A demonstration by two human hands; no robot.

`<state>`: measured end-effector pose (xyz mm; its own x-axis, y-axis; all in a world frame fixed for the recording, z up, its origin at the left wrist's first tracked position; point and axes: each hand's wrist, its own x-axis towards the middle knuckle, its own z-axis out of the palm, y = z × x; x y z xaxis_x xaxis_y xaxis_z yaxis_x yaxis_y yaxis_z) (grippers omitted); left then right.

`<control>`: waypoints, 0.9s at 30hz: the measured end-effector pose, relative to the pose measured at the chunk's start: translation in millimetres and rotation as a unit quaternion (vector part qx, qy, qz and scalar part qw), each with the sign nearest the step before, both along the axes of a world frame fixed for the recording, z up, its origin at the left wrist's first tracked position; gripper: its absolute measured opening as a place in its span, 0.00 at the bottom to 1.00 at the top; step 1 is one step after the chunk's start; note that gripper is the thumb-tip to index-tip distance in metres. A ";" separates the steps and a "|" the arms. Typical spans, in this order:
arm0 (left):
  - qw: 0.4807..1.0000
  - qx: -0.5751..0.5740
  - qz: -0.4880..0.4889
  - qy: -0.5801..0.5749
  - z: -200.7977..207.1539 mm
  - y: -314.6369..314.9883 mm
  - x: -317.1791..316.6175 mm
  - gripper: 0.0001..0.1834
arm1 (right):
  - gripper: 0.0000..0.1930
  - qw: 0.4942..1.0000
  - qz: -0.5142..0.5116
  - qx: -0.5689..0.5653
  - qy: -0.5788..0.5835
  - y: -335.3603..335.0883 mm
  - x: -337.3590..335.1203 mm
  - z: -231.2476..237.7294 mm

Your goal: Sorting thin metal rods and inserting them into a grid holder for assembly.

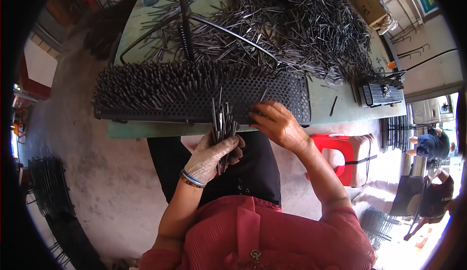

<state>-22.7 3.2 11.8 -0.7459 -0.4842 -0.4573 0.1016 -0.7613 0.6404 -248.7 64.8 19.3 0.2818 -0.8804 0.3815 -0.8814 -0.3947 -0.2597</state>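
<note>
My left hand (212,152), in a pale work glove, is closed round a bundle of thin dark metal rods (222,120) that stick up past the fingers. In front of it stands a long black perforated rack (287,92). Dark rods (146,82) stand upright, tightly packed, in its left part and along its back; bare holes show at the right. My right hand (277,121), ungloved, is at the rack's front edge with bent, closed fingers. One slim rod (263,94) rises just behind its index finger. Whatever the fingertips pinch is hidden.
A large heap of loose rods (292,21) covers the back of the green table (323,109). A black metal frame (233,36) stands behind the rack. A smaller rack (384,94) sits at the right. Beside me is a red stool (335,160). People (430,143) are at far right.
</note>
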 end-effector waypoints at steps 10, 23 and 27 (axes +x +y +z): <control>1.000 0.011 -0.010 -0.007 -3.7 6.0 -18.5 0.13 | 0.09 0.931 -0.192 -0.196 -0.240 -35.5 -3.3 29.8; 0.994 -0.062 -0.018 -0.087 3.1 3.5 -11.0 0.20 | 0.09 0.864 -0.275 -0.146 -0.397 -68.5 -19.4 -0.1; 0.996 -0.063 -0.040 -0.054 2.6 5.4 -11.2 0.21 | 0.08 0.906 -0.249 -0.173 -0.294 -70.1 -20.8 -6.4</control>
<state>-33.9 8.6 14.4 -0.7340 -0.4837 -0.4767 -0.0318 -0.6767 0.7356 -269.5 -5.3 12.9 -0.4596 -0.6410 0.6148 -0.7222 -0.1333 -0.6788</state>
